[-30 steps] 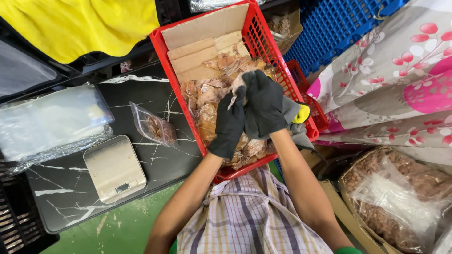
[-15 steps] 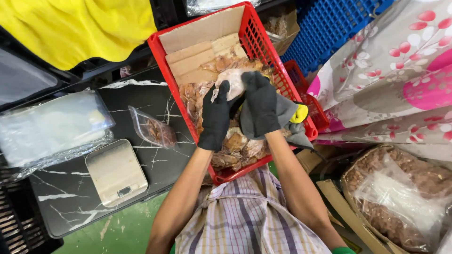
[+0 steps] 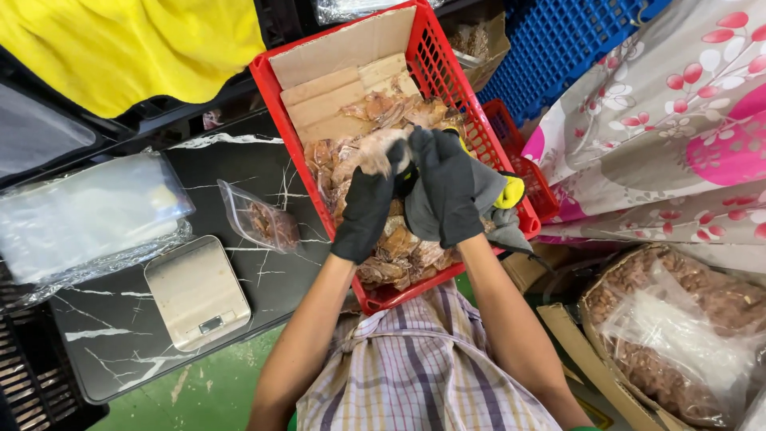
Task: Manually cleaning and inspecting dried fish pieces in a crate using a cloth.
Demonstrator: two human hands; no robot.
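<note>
A red plastic lattice crate, lined with brown cardboard, is set on a black marbled tabletop and part-filled with brown dried pieces. Left of the crate, bare tabletop is kept around a small clear bag and a flat beige scale. Above the crate, one pale dried piece is pinched between the black-gloved left hand and right hand, probably for inspection.
</note>
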